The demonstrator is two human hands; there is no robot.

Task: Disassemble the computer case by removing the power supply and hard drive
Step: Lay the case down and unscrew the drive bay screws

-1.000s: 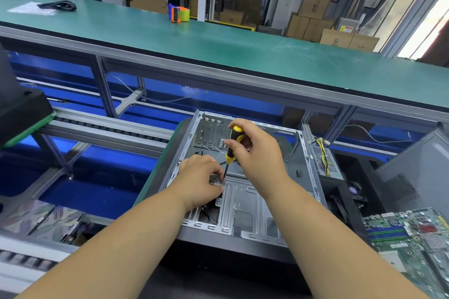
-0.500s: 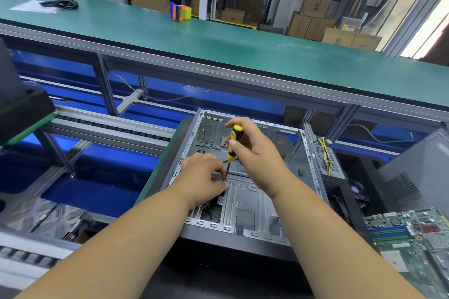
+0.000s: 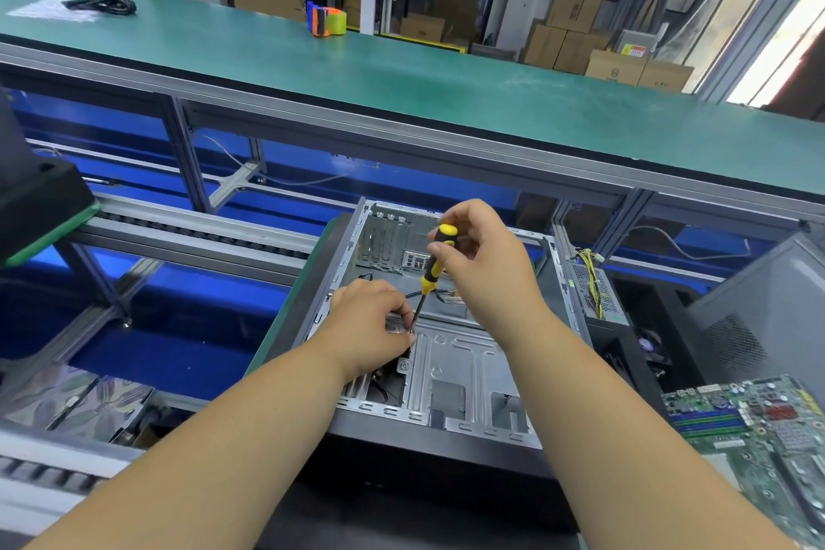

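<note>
An open grey computer case (image 3: 464, 375) lies on its side in front of me, its metal drive cage and rear slots bare. My right hand (image 3: 486, 268) grips a yellow-and-black screwdriver (image 3: 435, 261), held nearly upright with the tip down on the cage's left part. My left hand (image 3: 372, 324) rests on that spot, its fingertips pinching around the screwdriver tip (image 3: 413, 326); what lies under them is hidden. A power supply (image 3: 596, 295) with yellow wires stands just outside the case, to its right.
A green motherboard (image 3: 759, 442) lies at the lower right beside a grey case panel (image 3: 768, 317). A long green workbench (image 3: 402, 71) runs across the back with a tape dispenser (image 3: 326, 20) and a black cable (image 3: 102, 4). A roller conveyor (image 3: 192, 232) passes on the left.
My right hand has turned a little on the screwdriver handle, fingers shifting at the top. My left hand stays at the tip. The view has drifted slightly.
</note>
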